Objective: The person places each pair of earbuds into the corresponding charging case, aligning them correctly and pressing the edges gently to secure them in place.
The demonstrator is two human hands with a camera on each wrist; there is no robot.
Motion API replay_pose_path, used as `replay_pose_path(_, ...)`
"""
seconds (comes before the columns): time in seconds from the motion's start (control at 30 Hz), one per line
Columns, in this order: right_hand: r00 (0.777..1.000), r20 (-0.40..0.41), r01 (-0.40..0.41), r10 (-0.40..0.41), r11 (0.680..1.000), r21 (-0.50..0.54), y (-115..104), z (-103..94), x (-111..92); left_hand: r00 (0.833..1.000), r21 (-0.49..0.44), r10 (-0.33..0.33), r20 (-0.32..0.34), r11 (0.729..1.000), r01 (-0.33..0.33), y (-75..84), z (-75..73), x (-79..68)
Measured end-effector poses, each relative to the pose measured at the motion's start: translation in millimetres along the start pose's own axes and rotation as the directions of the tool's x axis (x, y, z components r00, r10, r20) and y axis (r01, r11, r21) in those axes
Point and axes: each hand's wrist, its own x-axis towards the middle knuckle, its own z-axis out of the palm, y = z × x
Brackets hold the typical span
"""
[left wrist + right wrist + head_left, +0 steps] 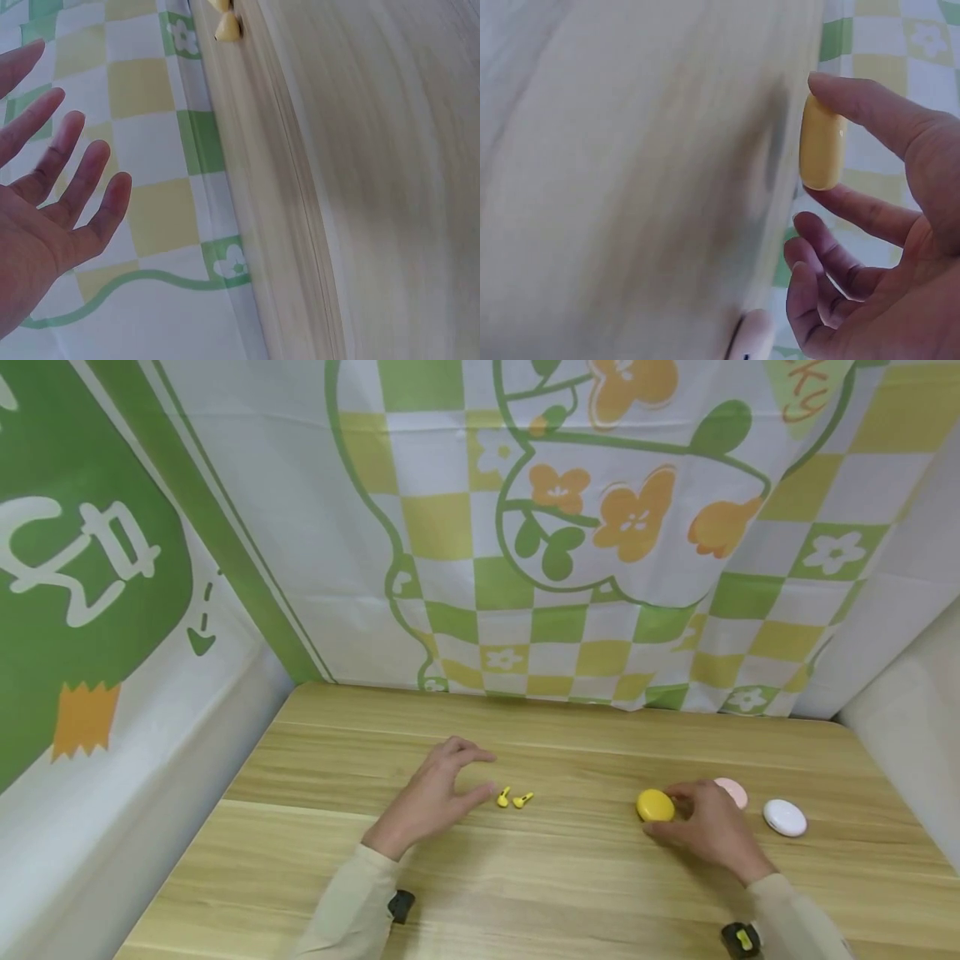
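Note:
Two yellow earbuds point(523, 800) lie side by side on the wooden table, and part of them shows at the top of the left wrist view. My left hand point(442, 789) is just left of the earbuds, thumb and fingers spread apart with nothing between them. Farther right, my right hand point(705, 825) pinches a round, smooth yellow case point(656, 806) by its edge. In the right wrist view the yellow case point(822, 144) stands edge-on between thumb and index finger, while the other fingers curl loosely below.
Behind the right hand lies a round pink case point(732, 792), partly hidden by it. To its right sits a round white case point(785, 817). A checked, flowered cloth point(555, 627) hangs along the table's point(570, 877) back edge, and a green-and-white cloth point(97, 610) covers the left side.

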Motion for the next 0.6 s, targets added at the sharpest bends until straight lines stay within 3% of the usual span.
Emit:
replay_pose_path(0.47, 0.983, -0.145, 0.116, -0.111, 0.993, 0.026, -52, -10.4, -7, 0.999, -0.078, 0.026, 0.044, 0.997, -0.022, 19.5, 11.7, 9.5)
replay_pose_path(0.6, 0.961, -0.208, 0.19, -0.181, 0.981, 0.027, -66, -10.1, -9, 0.998, -0.112, 0.034, 0.051, 0.993, -0.028, 22.6, 14.6, 12.0)
